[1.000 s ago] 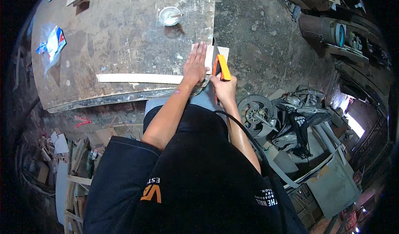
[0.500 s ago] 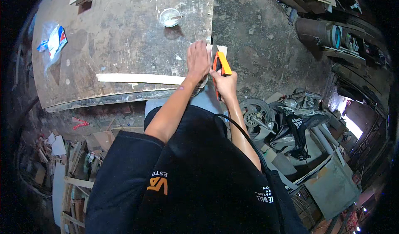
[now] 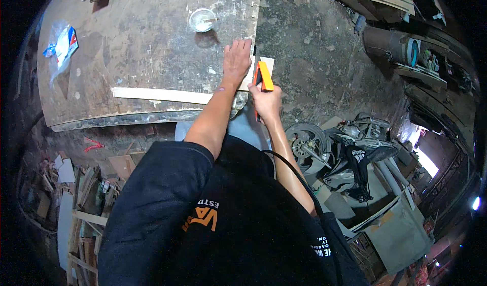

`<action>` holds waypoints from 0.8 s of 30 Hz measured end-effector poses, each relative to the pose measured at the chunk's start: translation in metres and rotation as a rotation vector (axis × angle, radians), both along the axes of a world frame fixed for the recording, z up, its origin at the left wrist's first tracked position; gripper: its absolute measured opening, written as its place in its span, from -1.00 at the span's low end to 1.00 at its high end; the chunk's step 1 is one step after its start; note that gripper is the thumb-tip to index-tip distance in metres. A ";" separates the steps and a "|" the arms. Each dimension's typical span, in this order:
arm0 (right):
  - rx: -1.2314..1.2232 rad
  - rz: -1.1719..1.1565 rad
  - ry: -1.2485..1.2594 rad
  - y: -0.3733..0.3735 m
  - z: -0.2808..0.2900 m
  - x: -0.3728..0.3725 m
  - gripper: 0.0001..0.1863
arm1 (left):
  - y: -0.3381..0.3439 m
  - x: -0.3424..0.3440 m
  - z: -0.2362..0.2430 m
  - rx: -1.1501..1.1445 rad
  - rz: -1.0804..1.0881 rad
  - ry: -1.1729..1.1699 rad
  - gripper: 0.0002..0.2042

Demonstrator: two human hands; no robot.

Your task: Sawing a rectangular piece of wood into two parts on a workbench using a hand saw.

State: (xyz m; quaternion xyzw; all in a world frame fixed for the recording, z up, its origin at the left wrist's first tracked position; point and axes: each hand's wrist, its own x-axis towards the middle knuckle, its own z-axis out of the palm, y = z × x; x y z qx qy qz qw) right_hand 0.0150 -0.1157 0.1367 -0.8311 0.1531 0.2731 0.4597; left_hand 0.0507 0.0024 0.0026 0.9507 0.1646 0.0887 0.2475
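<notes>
At the right edge of the worktable, my left hand (image 3: 236, 60) presses down with its fingers stretched out. Under and beside it is a pale wooden board (image 3: 247, 81), whose end juts past the table edge. My right hand (image 3: 267, 102) is closed around the yellow-and-orange handle of a hand saw (image 3: 265, 77). The saw's blade points away from me across the board, close to my left fingers. How deep the blade sits in the wood cannot be made out. A long pale wooden strip (image 3: 157, 94) lies on the table, passing behind my left forearm.
On the worktable (image 3: 147, 47) stand a small bowl (image 3: 202, 20) with a stick in it and a crumpled plastic bag (image 3: 63, 46). Wood scraps (image 3: 83, 199) pile up at lower left. To the right are a motorcycle (image 3: 324, 144) and a large cylinder (image 3: 383, 45).
My left hand has slid a little farther away from me, uncovering more of the board. The right hand keeps its grip on the saw, whose handle has tilted slightly. The whole view has shifted a little.
</notes>
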 end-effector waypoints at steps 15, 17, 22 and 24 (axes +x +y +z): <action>0.069 0.070 -0.038 -0.024 0.035 -0.038 -0.66 | 0.002 0.001 -0.004 0.048 0.008 0.068 -0.73; 0.037 0.094 -0.093 -0.030 0.030 -0.038 -0.65 | -0.005 0.002 -0.002 0.038 0.006 0.037 -0.73; 0.066 -0.064 -0.004 -0.003 0.005 -0.013 -0.65 | -0.003 -0.001 -0.001 0.066 0.012 0.084 -0.70; 0.177 0.116 -0.117 -0.031 0.017 -0.044 -0.68 | 0.001 0.003 0.002 0.059 0.026 0.067 -0.71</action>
